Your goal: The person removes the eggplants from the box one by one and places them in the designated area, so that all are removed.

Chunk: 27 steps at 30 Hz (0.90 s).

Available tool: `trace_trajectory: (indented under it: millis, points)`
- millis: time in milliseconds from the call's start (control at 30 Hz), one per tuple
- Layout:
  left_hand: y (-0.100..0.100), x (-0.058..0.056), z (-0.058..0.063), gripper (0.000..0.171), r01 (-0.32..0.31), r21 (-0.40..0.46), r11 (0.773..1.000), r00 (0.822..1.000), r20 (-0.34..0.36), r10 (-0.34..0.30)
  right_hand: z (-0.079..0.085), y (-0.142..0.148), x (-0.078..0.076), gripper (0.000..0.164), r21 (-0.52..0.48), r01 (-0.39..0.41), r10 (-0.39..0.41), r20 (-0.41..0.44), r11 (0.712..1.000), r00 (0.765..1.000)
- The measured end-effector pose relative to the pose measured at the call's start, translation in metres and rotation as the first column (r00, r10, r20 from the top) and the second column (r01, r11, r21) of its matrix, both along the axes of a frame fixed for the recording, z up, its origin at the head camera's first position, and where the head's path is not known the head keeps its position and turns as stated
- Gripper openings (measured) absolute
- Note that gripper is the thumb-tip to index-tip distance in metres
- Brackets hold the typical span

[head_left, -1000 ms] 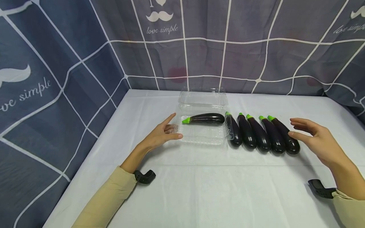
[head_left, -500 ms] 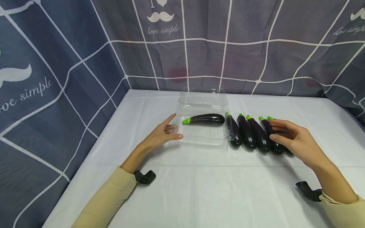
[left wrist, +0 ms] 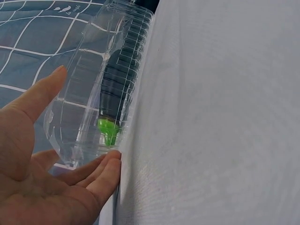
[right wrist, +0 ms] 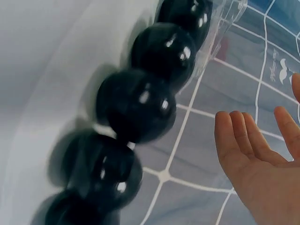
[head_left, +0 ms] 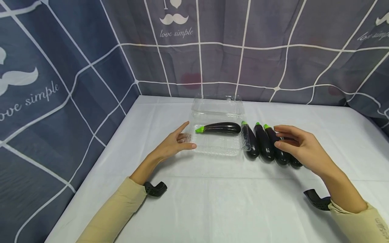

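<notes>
A clear plastic clamshell box (head_left: 216, 145) lies with its lid folded back. Inside it one eggplant (head_left: 222, 128) lies crosswise, green stem to the left. My left hand (head_left: 171, 144) is at the box's left edge, thumb and index finger extended, fingertips against the clear wall in the left wrist view. Several more eggplants (head_left: 263, 143) lie in a row to the right of the box, stems to the back. Over the right end of that row hovers my right hand (head_left: 304, 148), fingers loosely bent and holding nothing; it hides part of the last ones.
A white cloth (head_left: 209, 202) covers the table. Grey-blue curtains (head_left: 225, 64) with white lines stand behind and to the left. The box's right rim overlaps the nearest eggplant of the row. Each wrist wears a black mount (head_left: 155, 189).
My right hand has moved left along the row, from beyond its right end to above the eggplants. The left hand and the box have stayed put.
</notes>
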State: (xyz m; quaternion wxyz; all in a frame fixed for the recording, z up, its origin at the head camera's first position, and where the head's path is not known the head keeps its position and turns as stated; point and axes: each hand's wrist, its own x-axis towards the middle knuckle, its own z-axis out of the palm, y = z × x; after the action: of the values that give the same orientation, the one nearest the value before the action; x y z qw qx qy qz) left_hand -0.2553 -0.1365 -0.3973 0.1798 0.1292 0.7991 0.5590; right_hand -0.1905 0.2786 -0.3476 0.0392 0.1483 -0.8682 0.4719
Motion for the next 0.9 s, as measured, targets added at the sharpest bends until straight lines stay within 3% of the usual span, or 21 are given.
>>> trace_trajectory:
  millis: [300,667,900]
  points:
    - [0.000,0.000,-0.001,0.102,-0.004,0.002,1.000,1.000,-0.006,0.004,-0.001,-0.024,-0.004,0.046,0.000,-0.025,0.025,0.019,1.000,1.000]
    - [-0.001,0.000,-0.001,0.102,0.008,-0.013,1.000,1.000,-0.028,-0.009,-0.006,-0.048,-0.012,0.044,-0.084,-0.047,0.047,-0.009,0.995,0.999]
    - [0.000,0.000,-0.002,0.102,0.001,-0.005,1.000,1.000,-0.018,-0.002,-0.006,-0.062,-0.018,0.038,-0.145,-0.014,0.011,-0.022,0.989,1.000]
